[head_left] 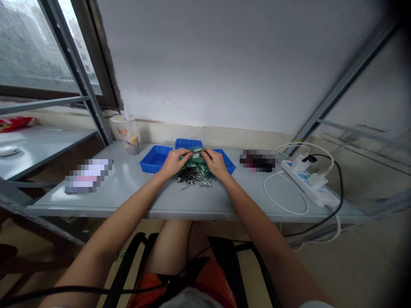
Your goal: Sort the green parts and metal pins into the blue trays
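At the frame's centre, the left hand (173, 161) and right hand (215, 162) pinch one small green piece (197, 149) from both ends, fingers closed on it, above a heap of thin metal pins (192, 177). Shallow blue plastic trays (156, 158) hem them in just behind. The smooth grey table (128, 188) lies bare toward its front edge. A paper cup (126, 132) stands upper left; a white power strip (310, 182) with looped cable (282, 201) lies at the right.

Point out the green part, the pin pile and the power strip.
green part (198, 149), head view, top edge
pin pile (192, 178), head view, its middle
power strip (310, 183), head view, white top
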Action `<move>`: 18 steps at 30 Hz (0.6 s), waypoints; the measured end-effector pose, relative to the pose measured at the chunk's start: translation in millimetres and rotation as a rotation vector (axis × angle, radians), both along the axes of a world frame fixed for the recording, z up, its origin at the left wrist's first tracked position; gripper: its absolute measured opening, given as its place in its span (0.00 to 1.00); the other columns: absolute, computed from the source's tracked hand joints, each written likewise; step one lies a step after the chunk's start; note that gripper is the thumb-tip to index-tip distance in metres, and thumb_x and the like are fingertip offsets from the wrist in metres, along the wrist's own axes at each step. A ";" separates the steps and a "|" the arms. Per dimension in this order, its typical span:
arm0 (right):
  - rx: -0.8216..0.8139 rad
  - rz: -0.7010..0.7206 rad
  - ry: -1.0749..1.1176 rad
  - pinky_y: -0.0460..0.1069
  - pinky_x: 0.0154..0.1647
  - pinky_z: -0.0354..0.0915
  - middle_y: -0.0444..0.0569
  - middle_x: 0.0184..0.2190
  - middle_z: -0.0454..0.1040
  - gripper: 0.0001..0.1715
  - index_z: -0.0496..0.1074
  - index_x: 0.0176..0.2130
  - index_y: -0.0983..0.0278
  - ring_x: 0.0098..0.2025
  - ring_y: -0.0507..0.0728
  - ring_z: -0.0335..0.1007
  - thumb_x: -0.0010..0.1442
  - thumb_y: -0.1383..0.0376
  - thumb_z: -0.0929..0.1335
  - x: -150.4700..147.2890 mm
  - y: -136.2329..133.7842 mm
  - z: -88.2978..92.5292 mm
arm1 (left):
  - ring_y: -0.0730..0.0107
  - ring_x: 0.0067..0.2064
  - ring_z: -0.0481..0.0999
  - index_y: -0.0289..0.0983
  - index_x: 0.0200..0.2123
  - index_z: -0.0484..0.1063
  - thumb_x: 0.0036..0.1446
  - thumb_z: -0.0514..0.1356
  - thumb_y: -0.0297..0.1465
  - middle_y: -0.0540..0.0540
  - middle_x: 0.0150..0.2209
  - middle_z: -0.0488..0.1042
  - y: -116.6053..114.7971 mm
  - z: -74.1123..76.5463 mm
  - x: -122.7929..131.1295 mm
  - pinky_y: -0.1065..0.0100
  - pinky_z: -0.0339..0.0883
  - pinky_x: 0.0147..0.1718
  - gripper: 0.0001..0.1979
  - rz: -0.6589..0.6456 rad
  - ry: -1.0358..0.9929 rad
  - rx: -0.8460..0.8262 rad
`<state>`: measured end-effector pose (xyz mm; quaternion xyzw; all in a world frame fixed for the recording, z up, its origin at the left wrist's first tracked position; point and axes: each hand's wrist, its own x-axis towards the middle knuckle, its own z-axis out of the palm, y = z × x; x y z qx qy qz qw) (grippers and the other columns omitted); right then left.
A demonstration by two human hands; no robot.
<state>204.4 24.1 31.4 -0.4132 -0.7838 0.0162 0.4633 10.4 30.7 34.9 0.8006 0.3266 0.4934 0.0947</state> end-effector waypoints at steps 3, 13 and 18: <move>0.000 0.003 0.004 0.47 0.32 0.59 0.45 0.26 0.70 0.18 0.68 0.32 0.61 0.29 0.54 0.65 0.64 0.54 0.58 -0.4 -0.4 0.3 | 0.66 0.38 0.76 0.37 0.36 0.76 0.59 0.55 0.36 0.46 0.36 0.78 0.1 -0.1 -0.2 0.67 0.67 0.41 0.12 -0.003 -0.003 0.006; 0.004 -0.005 -0.005 0.47 0.32 0.58 0.44 0.25 0.69 0.18 0.67 0.30 0.61 0.28 0.53 0.64 0.64 0.55 0.58 0.0 -0.4 0.5 | 0.66 0.37 0.75 0.37 0.36 0.75 0.59 0.55 0.35 0.46 0.36 0.78 0.0 0.0 -0.2 0.67 0.66 0.40 0.11 -0.012 -0.001 0.017; 0.000 0.000 0.000 0.47 0.32 0.58 0.44 0.26 0.70 0.18 0.68 0.31 0.62 0.28 0.53 0.65 0.64 0.55 0.58 -0.2 -0.9 1.0 | 0.66 0.37 0.75 0.36 0.36 0.76 0.59 0.55 0.35 0.46 0.35 0.78 -0.1 0.1 -0.2 0.68 0.66 0.39 0.12 -0.003 0.002 0.013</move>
